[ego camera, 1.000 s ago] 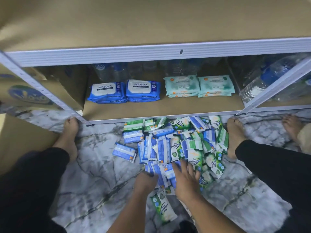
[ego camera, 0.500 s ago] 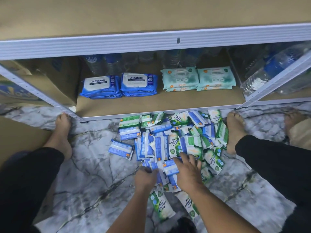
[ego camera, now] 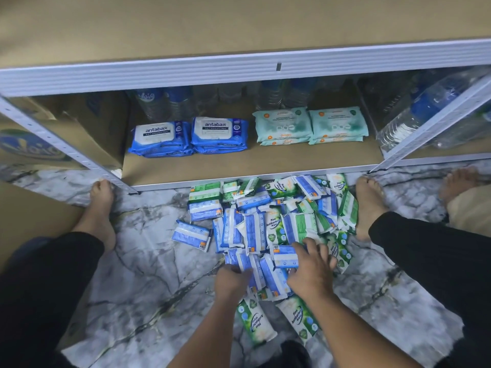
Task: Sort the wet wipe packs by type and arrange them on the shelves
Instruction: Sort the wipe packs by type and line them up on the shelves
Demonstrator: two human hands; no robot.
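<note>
**Head view, looking down.** A marble-patterned floor (ego camera: 148,261) is shown in front of a metal rack (ego camera: 239,73). A loose pile of small wet wipe packs (ego camera: 265,224), blue-and-white and green-and-white mixed, is spread on the floor just in front of the bottom shelf (ego camera: 239,166). It lies between the person's bare left foot (ego camera: 99,208) and right foot (ego camera: 369,205).

The left hand (ego camera: 230,281) is placed at the near edge of the pile. Its fingers and thumb are curled round a blue-and-white pack (ego camera: 243,261), which is gripped. The right hand (ego camera: 310,272) is laid palm down on the pile just beside it. Its fingers are spread apart and pressed on the packs, and a second blue pack (ego camera: 284,257) is touched by the forefinger. Two green packs (ego camera: 256,325) labelled "Pine Antibacterial Wipes" are seen nearest the camera, below the hands.

On the bottom shelf, two stacks of blue antabax packs (ego camera: 159,138) are set side by side at the left. Two stacks of teal packs (ego camera: 283,126) are set side by side at the right, and the two kinds are separated by a narrow gap. Clear water bottles (ego camera: 170,102) are stood behind them, and more bottles (ego camera: 414,120) are seen at the right end of the shelf. A cardboard box (ego camera: 87,120) is placed at the left end. The upper shelf board (ego camera: 239,22) is seen above.
</note>
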